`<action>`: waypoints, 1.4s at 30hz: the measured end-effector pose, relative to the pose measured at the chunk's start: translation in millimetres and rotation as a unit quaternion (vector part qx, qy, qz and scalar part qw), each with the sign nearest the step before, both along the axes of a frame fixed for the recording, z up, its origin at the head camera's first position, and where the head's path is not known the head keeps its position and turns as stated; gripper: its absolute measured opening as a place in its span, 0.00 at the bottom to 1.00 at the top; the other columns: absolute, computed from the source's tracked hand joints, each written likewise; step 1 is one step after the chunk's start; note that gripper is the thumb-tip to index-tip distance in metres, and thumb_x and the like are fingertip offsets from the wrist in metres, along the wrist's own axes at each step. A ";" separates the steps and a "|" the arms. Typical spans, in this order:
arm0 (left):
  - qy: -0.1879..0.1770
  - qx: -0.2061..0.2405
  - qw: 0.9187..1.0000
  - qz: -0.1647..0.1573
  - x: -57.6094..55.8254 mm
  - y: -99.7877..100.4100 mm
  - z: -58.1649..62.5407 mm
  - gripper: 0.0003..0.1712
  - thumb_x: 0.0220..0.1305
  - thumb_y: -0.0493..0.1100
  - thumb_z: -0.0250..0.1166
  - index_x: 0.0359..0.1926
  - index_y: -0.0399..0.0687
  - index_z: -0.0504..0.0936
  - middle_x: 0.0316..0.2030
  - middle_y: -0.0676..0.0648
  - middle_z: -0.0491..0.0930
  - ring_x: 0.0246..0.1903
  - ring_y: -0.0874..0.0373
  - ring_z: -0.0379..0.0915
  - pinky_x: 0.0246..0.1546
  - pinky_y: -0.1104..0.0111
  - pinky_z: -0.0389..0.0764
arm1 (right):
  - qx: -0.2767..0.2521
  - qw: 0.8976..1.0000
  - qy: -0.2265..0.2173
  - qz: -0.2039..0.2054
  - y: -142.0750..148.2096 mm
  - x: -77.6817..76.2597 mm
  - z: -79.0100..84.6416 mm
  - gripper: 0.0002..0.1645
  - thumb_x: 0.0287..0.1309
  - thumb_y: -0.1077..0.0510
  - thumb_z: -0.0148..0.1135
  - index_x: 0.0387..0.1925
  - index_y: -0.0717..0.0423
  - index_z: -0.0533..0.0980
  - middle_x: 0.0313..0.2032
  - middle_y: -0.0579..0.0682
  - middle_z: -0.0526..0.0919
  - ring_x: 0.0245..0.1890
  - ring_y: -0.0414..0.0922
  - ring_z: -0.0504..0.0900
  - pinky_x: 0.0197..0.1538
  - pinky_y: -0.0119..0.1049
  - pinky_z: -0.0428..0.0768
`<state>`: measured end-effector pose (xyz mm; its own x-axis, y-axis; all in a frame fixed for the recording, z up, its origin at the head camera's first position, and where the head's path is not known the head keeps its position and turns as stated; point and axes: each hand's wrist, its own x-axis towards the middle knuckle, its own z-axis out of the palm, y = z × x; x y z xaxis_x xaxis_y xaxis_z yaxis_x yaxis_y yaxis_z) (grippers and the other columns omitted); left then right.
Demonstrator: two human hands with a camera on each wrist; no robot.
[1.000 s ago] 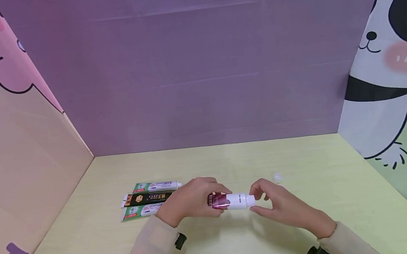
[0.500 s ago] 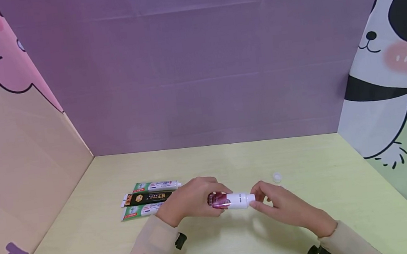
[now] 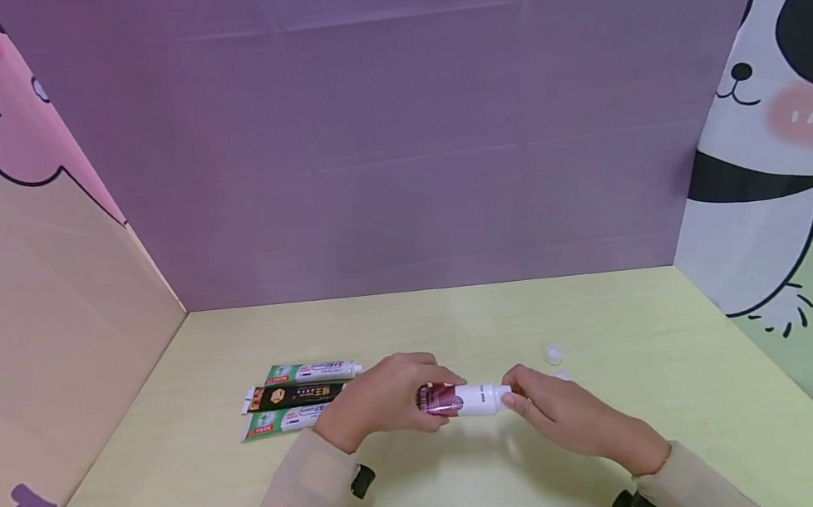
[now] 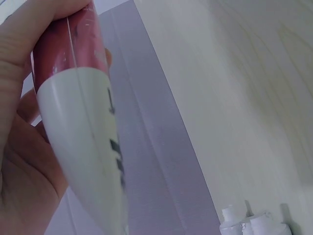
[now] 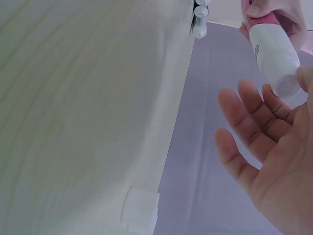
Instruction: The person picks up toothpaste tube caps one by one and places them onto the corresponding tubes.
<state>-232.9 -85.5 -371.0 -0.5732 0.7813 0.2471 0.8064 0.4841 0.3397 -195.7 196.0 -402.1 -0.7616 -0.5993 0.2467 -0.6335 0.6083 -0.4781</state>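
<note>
My left hand (image 3: pixel 389 399) grips a maroon and white toothpaste tube (image 3: pixel 477 399), its capped end pointing right. The tube is held above the table, its maroon tail partly covered by my fingers. At the other end, my right hand (image 3: pixel 571 412) pinches the white cap (image 5: pixel 287 85) between thumb and index finger. In the right wrist view the other fingers spread away from the tube. Beside my left wrist lie several toothpaste tubes: a green and white one (image 3: pixel 322 371), a black one (image 3: pixel 295 395) and another green and white one (image 3: pixel 275 421).
Behind my right hand, a small white round piece (image 3: pixel 553 354) lies on the pale wooden table (image 3: pixel 435 501). A second white piece (image 3: pixel 562 375) is partly hidden by the hand. A purple wall (image 3: pixel 393 138) stands at the back, with printed panels on both sides.
My right thumb and index finger have closed in on the tube's cap. The right hand has dipped slightly, and a second white piece shows behind it. My left hand has hardly moved.
</note>
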 end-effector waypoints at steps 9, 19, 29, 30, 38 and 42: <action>0.010 -0.007 1.000 0.003 0.7 0.7 0.1 0.22 0.52 0.44 0.77 0.51 0.56 0.88 0.34 0.60 0.77 0.31 0.69 0.70 0.34 0.79 0.74 | 0.011 0.999 0.046 0.005 -1.5 0.7 1.4 0.06 0.76 0.53 0.50 0.44 0.49 0.72 0.30 0.36 0.72 0.28 0.34 0.68 0.32 0.31 0.71; -0.002 -0.004 1.000 0.005 -0.5 -1.3 -0.6 0.22 0.51 0.43 0.78 0.50 0.55 0.88 0.36 0.59 0.79 0.32 0.69 0.71 0.36 0.78 0.76 | -0.074 0.996 -0.051 0.024 -2.0 -4.5 -1.0 0.16 0.68 0.46 0.62 0.51 0.47 0.73 0.35 0.37 0.82 0.36 0.36 0.80 0.44 0.39 0.80; -0.012 0.005 1.000 0.000 -1.1 -0.8 -1.1 0.22 0.52 0.43 0.78 0.50 0.54 0.88 0.36 0.59 0.79 0.33 0.68 0.72 0.36 0.78 0.76 | -0.088 0.996 -0.010 0.031 -3.9 -5.8 -0.5 0.17 0.57 0.54 0.73 0.44 0.47 0.74 0.38 0.35 0.81 0.35 0.39 0.81 0.40 0.40 0.81; -0.014 0.007 1.000 0.000 -1.1 -1.0 -1.0 0.22 0.52 0.43 0.78 0.50 0.54 0.87 0.37 0.59 0.80 0.33 0.68 0.72 0.37 0.78 0.76 | -0.088 0.996 -0.001 0.032 -3.7 -5.7 -0.6 0.17 0.57 0.54 0.73 0.44 0.47 0.74 0.39 0.35 0.81 0.35 0.37 0.80 0.39 0.40 0.81; -0.054 0.015 0.998 0.003 0.0 -4.1 -0.5 0.27 0.51 0.40 0.77 0.55 0.54 0.84 0.42 0.57 0.79 0.37 0.66 0.72 0.40 0.75 0.77 | -0.089 0.995 0.014 0.047 -1.1 -3.9 1.4 0.15 0.60 0.55 0.71 0.44 0.47 0.74 0.39 0.36 0.82 0.35 0.34 0.79 0.35 0.38 0.80; -0.074 0.022 0.997 0.007 0.3 -7.8 -2.6 0.28 0.50 0.40 0.77 0.55 0.55 0.83 0.41 0.58 0.78 0.38 0.66 0.72 0.39 0.74 0.78 | -0.087 0.995 0.011 0.053 0.5 -3.3 4.7 0.16 0.58 0.58 0.72 0.43 0.47 0.74 0.39 0.37 0.82 0.35 0.35 0.79 0.34 0.38 0.80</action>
